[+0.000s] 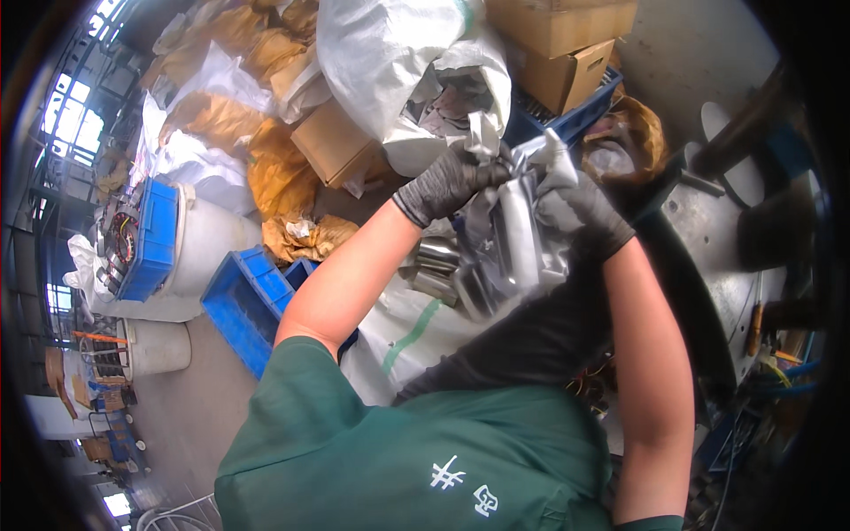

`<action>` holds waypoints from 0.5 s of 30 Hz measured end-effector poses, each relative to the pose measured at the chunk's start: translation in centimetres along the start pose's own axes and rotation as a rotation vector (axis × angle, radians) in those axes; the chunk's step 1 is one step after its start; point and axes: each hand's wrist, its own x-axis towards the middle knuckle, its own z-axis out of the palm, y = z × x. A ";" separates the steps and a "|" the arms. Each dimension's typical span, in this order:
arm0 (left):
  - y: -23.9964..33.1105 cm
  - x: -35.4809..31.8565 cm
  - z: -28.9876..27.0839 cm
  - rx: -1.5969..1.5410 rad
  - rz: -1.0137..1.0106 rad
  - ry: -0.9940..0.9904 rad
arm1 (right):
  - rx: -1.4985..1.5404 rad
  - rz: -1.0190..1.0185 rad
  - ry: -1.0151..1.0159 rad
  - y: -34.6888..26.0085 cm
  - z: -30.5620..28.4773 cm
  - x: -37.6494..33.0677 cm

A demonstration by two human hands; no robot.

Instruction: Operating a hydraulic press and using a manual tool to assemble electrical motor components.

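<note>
upper centre: left hand [453, 183] and right hand [591, 211] are gripping silvery wrapping [560, 157], probably baring a shiny metal cylinder [519, 234]; clearing it is calling for careful, opposed pulling.

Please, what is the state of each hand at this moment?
Left hand: closed, holding crumpled silvery wrapping.
Right hand: beside the shiny silver piece; whether it is closed cannot be told.

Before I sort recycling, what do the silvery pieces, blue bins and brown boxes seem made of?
Silvery pieces: probably polished metal, from mirror-like highlights. Blue bins: likely satin plastic, given smooth walls. Brown boxes: apparently matte cardboard, with flat panels.
</note>
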 end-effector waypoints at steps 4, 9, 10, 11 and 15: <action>-0.9 1.4 1.9 0.111 0.239 0.065 | 0.039 0.203 -0.058 0.1 0.6 0.3; 0.2 0.0 3.4 -0.548 0.119 0.104 | -0.215 -0.168 0.143 0.6 -0.1 1.0; 0.4 -0.3 4.0 -0.399 0.147 0.175 | -0.112 -0.229 0.120 0.6 -1.7 1.3; -1.3 -0.9 3.8 -0.399 0.141 0.182 | -0.358 -0.163 0.340 -0.6 -0.1 1.2; -14.7 -3.6 4.5 0.496 -0.327 0.056 | -0.292 -0.527 0.581 1.7 -5.3 3.2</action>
